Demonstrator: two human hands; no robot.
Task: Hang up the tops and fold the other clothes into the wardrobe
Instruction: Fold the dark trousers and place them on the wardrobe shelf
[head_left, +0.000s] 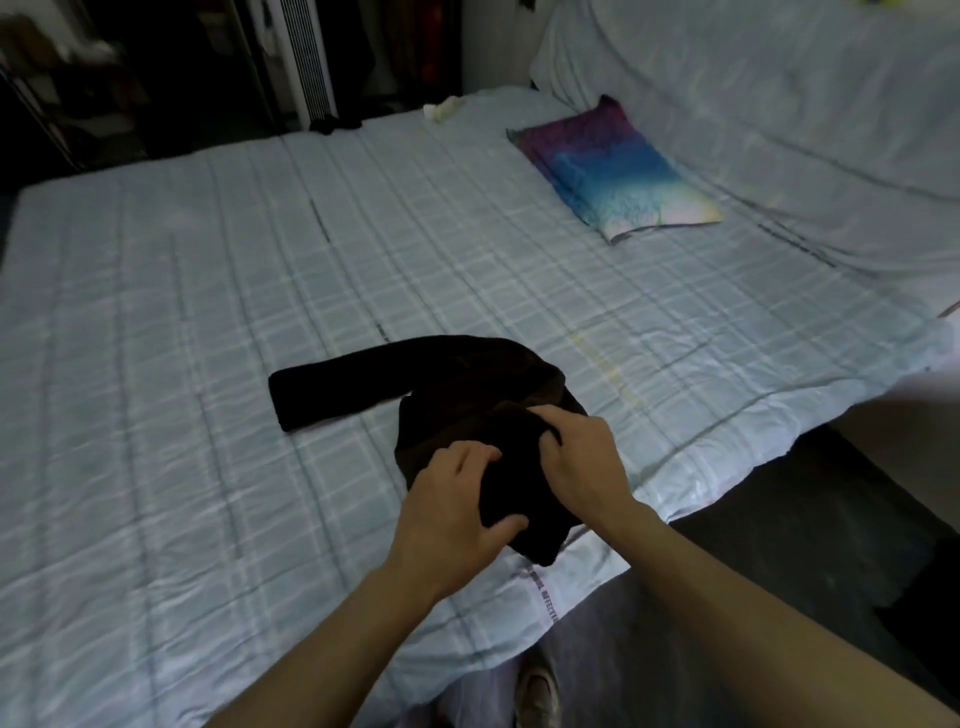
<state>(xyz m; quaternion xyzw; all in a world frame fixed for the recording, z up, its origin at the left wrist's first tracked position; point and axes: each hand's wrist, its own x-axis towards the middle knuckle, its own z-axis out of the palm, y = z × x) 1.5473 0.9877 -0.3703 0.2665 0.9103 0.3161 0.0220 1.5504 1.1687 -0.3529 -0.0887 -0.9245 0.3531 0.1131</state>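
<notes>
On the bed (208, 312), near its front edge, a dark long-sleeved top (467, 395) lies bunched, its sleeve (332, 389) stretching away to the left. The left hand (452, 504) grips the near fold, thumb on top; the right hand (582, 457), just beside it, pinches the same fold, so both look equally near

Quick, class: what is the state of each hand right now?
Left hand: closed, gripping the dark garment, thumb and fingers around a fold.
Right hand: closed, gripping the same garment, fingers curled into the cloth.
</notes>
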